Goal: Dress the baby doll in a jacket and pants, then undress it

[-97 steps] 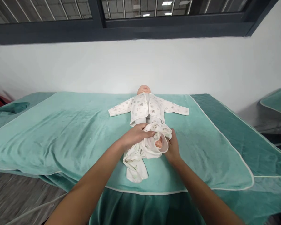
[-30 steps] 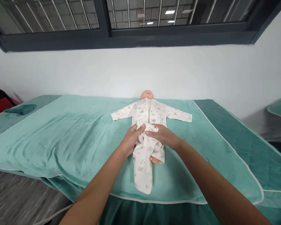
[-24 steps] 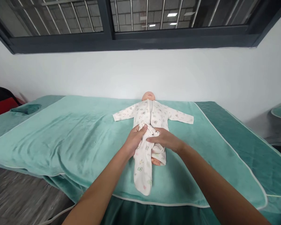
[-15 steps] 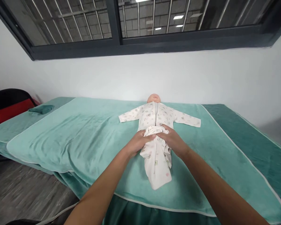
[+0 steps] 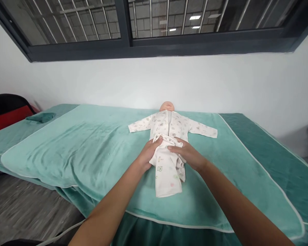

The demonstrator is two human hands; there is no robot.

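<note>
A baby doll (image 5: 167, 106) lies on its back on the teal blanket, its head toward the wall. It wears a white printed baby top (image 5: 159, 122) with both sleeves stretched out sideways and the front slightly parted down the middle. At the doll's lower end, a pair of white printed baby pants (image 5: 168, 176) is bunched at the waist and hangs toward me. My left hand (image 5: 149, 152) pinches the waistband's left side, thumb on top. Opposite it, my right hand (image 5: 186, 152) grips the right side. The pants and hands hide the doll's legs.
A light teal blanket (image 5: 92, 150) with pale piping covers the bed over a darker teal sheet (image 5: 269, 157). Behind stands a white wall (image 5: 143, 82) below a barred window (image 5: 154, 48). A black and red object (image 5: 9, 114) is at the far left, near a small dark-teal cloth (image 5: 41, 117).
My left thumb has moved up along the waistband, away from the right thumb. The pants' lower end has swung slightly up and left and hangs straighter.
</note>
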